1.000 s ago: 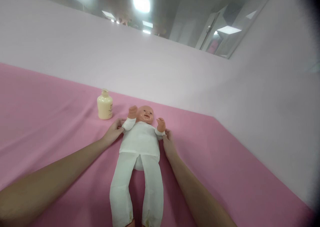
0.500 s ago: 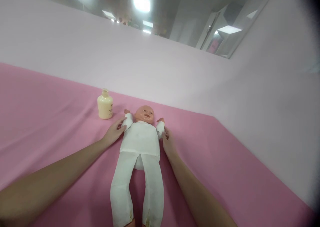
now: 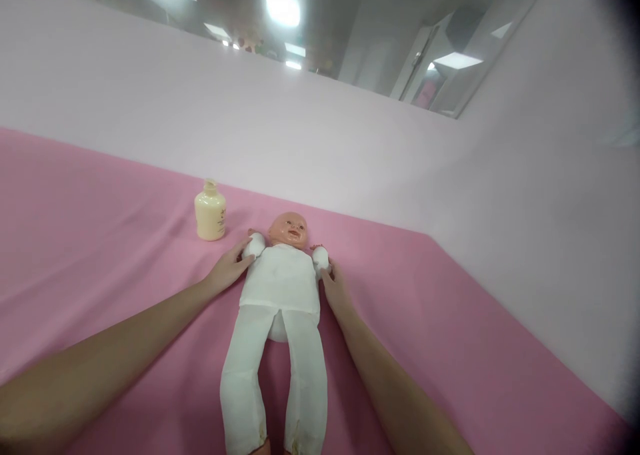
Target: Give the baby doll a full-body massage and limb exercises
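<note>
two hands are laid flat against a baby doll, lying face up on the pink counter: the left hand at one sleeve, the right hand at the other, fingers spread, pinching nothing. the cloth body is judged soft and light, best held at the torso.

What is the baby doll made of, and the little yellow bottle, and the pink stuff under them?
The doll: its head looks like smooth, slightly shiny plastic; its white suit looks like soft, matte cloth that wrinkles. The bottle seems to be cream, glossy plastic. The pink cover looks like fuzzy, matte fabric, with soft folds. The left hand and right hand touch the doll's sleeves.
</note>
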### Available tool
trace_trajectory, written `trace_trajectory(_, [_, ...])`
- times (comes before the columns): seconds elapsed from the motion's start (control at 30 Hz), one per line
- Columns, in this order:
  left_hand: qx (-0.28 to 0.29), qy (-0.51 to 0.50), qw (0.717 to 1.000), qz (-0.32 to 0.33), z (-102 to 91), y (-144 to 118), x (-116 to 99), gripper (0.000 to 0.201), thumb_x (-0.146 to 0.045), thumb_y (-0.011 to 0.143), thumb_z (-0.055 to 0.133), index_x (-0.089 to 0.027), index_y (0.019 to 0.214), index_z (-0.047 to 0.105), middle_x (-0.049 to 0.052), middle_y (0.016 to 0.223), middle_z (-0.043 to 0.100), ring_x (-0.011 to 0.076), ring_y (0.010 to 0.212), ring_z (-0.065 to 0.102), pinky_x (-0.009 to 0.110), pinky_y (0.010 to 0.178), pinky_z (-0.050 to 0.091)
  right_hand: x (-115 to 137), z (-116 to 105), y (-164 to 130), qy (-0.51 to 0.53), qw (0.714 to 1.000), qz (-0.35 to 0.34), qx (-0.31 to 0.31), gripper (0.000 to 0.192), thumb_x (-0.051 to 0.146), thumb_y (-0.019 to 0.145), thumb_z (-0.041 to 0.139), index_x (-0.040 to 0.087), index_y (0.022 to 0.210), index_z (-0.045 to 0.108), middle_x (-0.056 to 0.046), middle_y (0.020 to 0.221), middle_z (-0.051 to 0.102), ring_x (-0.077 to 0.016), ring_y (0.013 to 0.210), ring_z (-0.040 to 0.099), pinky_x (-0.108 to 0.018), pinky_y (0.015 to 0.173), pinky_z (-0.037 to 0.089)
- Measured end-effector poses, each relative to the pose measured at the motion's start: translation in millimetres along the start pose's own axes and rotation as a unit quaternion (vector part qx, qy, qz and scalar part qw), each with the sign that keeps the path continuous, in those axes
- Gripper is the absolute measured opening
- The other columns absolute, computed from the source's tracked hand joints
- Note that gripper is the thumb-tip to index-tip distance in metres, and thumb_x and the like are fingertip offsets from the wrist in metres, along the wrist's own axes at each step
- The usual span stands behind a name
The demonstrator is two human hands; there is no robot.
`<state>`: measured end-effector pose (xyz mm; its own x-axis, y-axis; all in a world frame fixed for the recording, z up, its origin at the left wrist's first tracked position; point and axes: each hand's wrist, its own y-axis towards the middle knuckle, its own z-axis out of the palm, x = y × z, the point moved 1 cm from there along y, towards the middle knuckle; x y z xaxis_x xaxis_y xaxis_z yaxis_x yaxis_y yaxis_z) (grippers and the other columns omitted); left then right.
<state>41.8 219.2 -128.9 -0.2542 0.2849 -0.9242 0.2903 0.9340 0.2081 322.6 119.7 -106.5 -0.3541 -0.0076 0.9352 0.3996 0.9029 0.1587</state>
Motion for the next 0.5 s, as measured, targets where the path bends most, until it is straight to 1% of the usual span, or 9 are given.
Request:
trace_trajectory(0.1, [-0.008,-0.024,1.000,-0.007,0.4,-1,-3,0.068,-0.044,0.082,0.060,-0.022,0.144,0.045,0.011,0.144,0.055,0.0317,0.129,0.053,0.046,0.108,0.039,-1,1,1,0.028,1.000,0.008,-0.007,0.050,0.033,0.079,0.057,0.027,0.129,0.054,-0.006,0.133,0.062,-0.0258,0.122,0.057,-0.043,0.104,0.046])
trace_trajectory(0.17, [-0.004,-0.056,0.998,-0.010,0.5,-2,-6,0.072,-0.044,0.081,0.062,-0.021,0.147,0.042,0.012,0.138,0.060,0.0313,0.123,0.057,0.047,0.106,0.041,-2,1,1,0.056,0.998,0.002,-0.005,0.054,0.032,0.078,0.058,0.026,0.131,0.051,-0.007,0.133,0.062,-0.0259,0.122,0.058,-0.043,0.103,0.047])
trace_trajectory(0.27, [0.005,-0.115,0.993,-0.017,0.4,-4,-11,0.089,-0.044,0.079,0.067,-0.021,0.154,0.026,0.013,0.127,0.067,0.0303,0.113,0.063,0.049,0.102,0.044,-2,2,0,0.120,0.993,-0.003,-0.002,0.056,0.029,0.075,0.061,0.026,0.130,0.050,-0.006,0.134,0.062,-0.0257,0.123,0.058,-0.040,0.101,0.049])
trace_trajectory(0.33, [0.002,-0.159,0.987,-0.019,0.4,-5,-15,0.099,-0.043,0.076,0.072,-0.023,0.156,0.018,0.014,0.128,0.066,0.0300,0.111,0.064,0.050,0.102,0.043,-1,2,-1,0.167,0.986,0.002,0.001,0.058,0.026,0.072,0.063,0.028,0.128,0.050,-0.004,0.133,0.062,-0.0244,0.124,0.058,-0.038,0.101,0.050])
trace_trajectory(0.43, [0.000,-0.228,0.973,-0.022,0.5,-6,-18,0.105,-0.037,0.071,0.076,-0.024,0.157,0.016,0.014,0.131,0.065,0.0298,0.113,0.064,0.048,0.102,0.043,3,2,-1,0.220,0.975,0.018,0.010,0.060,0.025,0.069,0.068,0.032,0.127,0.051,0.000,0.129,0.065,-0.0221,0.121,0.061,-0.036,0.099,0.051])
trace_trajectory(0.5, [0.001,-0.259,0.966,-0.029,0.4,-5,-19,0.107,-0.030,0.068,0.077,-0.023,0.157,0.017,0.013,0.126,0.068,0.0286,0.110,0.065,0.046,0.100,0.045,4,2,0,0.249,0.968,0.027,0.011,0.061,0.025,0.068,0.070,0.035,0.125,0.053,0.001,0.125,0.067,-0.0211,0.117,0.063,-0.036,0.097,0.052])
